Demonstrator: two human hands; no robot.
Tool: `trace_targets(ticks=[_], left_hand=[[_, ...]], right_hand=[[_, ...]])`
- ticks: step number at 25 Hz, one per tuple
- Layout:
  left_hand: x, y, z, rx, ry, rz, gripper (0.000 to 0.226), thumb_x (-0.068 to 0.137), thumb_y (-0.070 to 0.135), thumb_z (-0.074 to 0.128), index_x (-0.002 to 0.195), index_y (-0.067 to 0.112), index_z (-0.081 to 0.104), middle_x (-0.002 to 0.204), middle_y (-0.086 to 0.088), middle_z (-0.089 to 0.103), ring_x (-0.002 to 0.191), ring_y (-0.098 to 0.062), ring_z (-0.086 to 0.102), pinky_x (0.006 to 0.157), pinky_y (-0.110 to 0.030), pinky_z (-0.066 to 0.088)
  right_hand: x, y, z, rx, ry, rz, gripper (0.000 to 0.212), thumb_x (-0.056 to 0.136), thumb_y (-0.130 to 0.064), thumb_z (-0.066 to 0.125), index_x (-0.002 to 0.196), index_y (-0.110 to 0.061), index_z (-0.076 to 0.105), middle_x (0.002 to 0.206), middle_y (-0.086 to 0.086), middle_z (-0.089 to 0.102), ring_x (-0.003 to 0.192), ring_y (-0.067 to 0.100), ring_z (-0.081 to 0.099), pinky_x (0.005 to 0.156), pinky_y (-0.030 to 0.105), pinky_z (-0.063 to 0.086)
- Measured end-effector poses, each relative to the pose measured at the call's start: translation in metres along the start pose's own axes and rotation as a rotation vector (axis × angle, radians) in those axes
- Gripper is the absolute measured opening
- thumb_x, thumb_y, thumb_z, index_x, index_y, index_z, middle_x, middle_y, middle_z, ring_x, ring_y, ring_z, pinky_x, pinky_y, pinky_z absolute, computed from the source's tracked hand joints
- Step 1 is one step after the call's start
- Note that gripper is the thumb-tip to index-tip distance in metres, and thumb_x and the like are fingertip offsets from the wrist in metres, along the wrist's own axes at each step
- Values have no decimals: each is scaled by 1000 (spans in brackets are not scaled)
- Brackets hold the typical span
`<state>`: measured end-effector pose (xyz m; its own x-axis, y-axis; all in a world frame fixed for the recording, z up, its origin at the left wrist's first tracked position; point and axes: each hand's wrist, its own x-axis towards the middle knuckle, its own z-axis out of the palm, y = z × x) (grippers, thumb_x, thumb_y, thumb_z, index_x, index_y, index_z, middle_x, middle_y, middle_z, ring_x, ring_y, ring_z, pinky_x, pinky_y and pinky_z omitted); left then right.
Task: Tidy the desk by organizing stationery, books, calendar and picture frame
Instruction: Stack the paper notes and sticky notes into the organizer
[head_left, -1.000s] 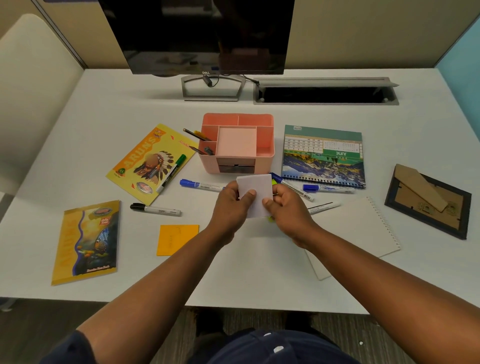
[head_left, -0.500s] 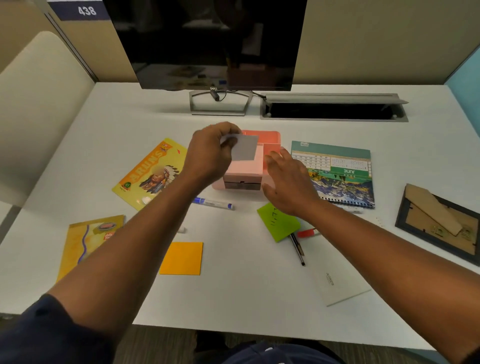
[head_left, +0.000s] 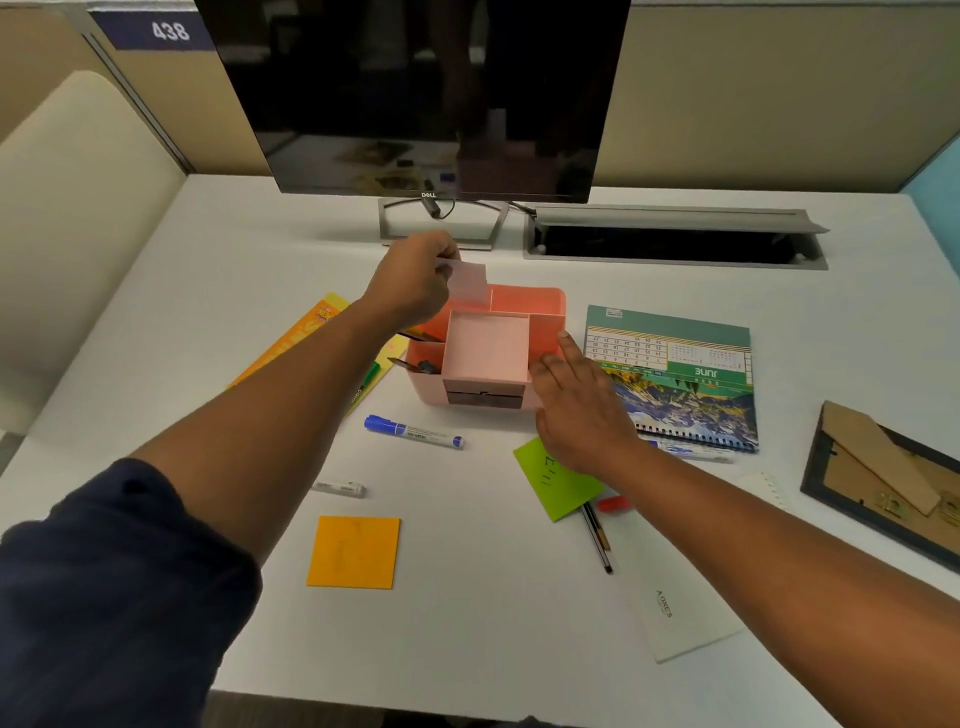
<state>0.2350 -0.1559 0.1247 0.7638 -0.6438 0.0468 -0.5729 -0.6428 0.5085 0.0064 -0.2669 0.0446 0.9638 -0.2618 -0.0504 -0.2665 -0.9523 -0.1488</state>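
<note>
Left hand (head_left: 415, 283) pinches white note pad (head_left: 467, 280) above pink organizer (head_left: 524, 312).

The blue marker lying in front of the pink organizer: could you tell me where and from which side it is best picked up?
Grip the blue marker around the middle of its white barrel, coming straight down from above. It lies flat on the desk, blue cap to the left, with open desk on its near and far sides, so a thumb and finger probably fit across the barrel. The left hand is busy pinching a paper slip.
</note>
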Motion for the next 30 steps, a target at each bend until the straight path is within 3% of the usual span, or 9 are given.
trace_targets(ticks=[3, 8, 12, 16, 19, 24, 27, 30], left_hand=[[6, -5, 9, 164, -140, 27, 22, 89, -1, 55, 100, 16, 63, 103, -5, 65, 91, -24, 56, 71, -34, 44], [7, -1, 17, 396, -329, 15, 28, 93, 5, 53, 112, 25, 57, 112, -1, 62, 97, -21, 50, 89, -42, 34], [8, 1, 17, 522, -429, 58, 33, 98, 11, 47, 125, 27, 57, 118, 1, 62, 113, -25, 55, 99, -48, 30], [5, 1, 18, 590, -469, 86, 37, 100, 16, 48, 135, 25, 55, 126, -1, 63, 117, -26, 56, 102, -46, 31], [-3, 8, 15, 592, -408, 99, 44, 97, 12, 50, 140, 22, 52, 132, -3, 63, 121, -27, 56, 107, -44, 31], [-46, 21, 28, 401, -103, 289, 51, 88, 3, 53, 135, 22, 58, 134, -1, 64, 124, -25, 56, 109, -48, 30], [-80, 28, 42, 275, 35, 396, 38, 90, 5, 54, 122, 21, 64, 125, 0, 65, 116, -27, 56, 95, -45, 38], [-110, 27, 62, 133, 80, 429, 27, 89, 9, 57, 112, 17, 68, 112, -3, 67, 99, -29, 59, 80, -42, 46]], right_hand=[[0, 1, 0, 18, 1, -7, 54, 92, -21, 47, 145, -13, 38, 154, 7, 36, 154, 28, 0, 120, 48, 19], [0, 1, 0, 42, 11, -6, 52, 91, -18, 49, 142, -13, 40, 152, 7, 38, 154, 28, 1, 119, 49, 21], [0, 1, 0, 36, 0, -2, 54, 91, -17, 48, 144, -14, 38, 154, 7, 35, 154, 28, -2, 119, 49, 19], [1, 1, 0, 29, -6, -3, 54, 90, -16, 49, 144, -14, 38, 154, 7, 34, 154, 28, -2, 120, 49, 19], [0, 1, 0, 20, -11, 2, 56, 90, -15, 49, 144, -14, 37, 155, 7, 32, 154, 28, -4, 120, 48, 18], [1, 2, -3, 38, -58, -5, 64, 91, -12, 46, 152, -13, 26, 163, 8, 18, 153, 28, -10, 121, 50, 9], [-5, 3, -6, 59, -14, -8, 72, 93, -12, 46, 158, -16, 15, 168, 5, -3, 153, 24, -13, 123, 50, 5], [-24, 11, -7, 279, 113, 110, 72, 91, -8, 51, 157, -17, 23, 167, 5, 10, 154, 24, 4, 121, 44, 11]])
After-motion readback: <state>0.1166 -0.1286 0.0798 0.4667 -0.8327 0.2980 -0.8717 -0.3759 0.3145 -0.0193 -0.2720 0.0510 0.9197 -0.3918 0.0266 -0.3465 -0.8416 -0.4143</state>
